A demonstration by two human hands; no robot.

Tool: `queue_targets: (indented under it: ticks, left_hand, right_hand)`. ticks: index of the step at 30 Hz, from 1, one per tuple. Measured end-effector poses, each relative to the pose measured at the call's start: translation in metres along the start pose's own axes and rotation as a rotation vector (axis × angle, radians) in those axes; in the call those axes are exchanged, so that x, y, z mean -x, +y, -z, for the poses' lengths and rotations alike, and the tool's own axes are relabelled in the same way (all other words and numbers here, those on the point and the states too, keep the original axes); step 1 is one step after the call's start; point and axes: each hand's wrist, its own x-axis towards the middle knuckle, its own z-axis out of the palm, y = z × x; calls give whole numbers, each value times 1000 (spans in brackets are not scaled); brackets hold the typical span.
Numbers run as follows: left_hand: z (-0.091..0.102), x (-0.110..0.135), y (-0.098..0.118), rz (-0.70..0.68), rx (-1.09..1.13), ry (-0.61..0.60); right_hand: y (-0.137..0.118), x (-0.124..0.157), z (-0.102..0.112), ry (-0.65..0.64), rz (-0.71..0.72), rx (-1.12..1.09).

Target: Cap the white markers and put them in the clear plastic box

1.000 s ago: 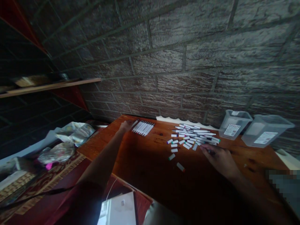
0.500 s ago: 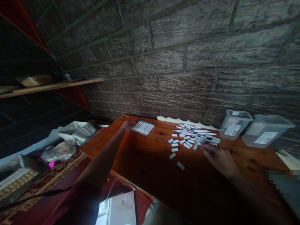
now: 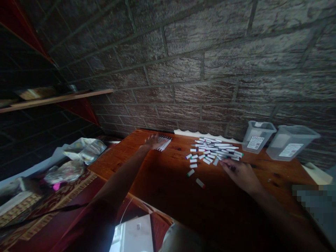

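Note:
My left hand point(image 3: 153, 142) lies over a row of white markers point(image 3: 166, 144) set side by side at the far left of the wooden table. Its fingers are stretched out and cover part of the row. My right hand point(image 3: 243, 173) is at the front edge of a loose pile of white markers point(image 3: 217, 147). The fingers there are bent and closed together, and what they hold, if anything, cannot be made out. Several marker caps with coloured ends lie in front of the pile, among them a red-ended cap point(image 3: 200, 183) and a green-ended cap point(image 3: 190, 173).
Two clear plastic containers point(image 3: 258, 137) with labels stand at the back right against the brick wall point(image 3: 189, 80). A white wavy-edged strip point(image 3: 204, 134) runs behind the pile. Plastic bags point(image 3: 85, 148) lie left of the wooden table point(image 3: 157, 178), below a shelf point(image 3: 60, 99).
My left hand has moved right, from the left end of the marker row to over it, and its fingers have spread. My right hand stays by the pile. The view has shifted slightly.

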Motion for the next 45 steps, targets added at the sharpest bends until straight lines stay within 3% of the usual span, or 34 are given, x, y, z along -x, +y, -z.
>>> queue_targets:
  ticks: [6, 31, 38, 45]
  left_hand:
    - [-7, 5, 16, 40, -88, -115]
    - [-7, 21, 6, 145, -79, -138]
    - [-4, 20, 5, 99, -67, -117]
    - [3, 16, -7, 147, 41, 17]
  right_hand:
    - [-1, -1, 2, -29, -10, -17]
    - [-5, 0, 3, -30, -19, -12]
    - [-4, -1, 6, -28, -24, 11]
    - [-8, -1, 9, -18, -17, -5]
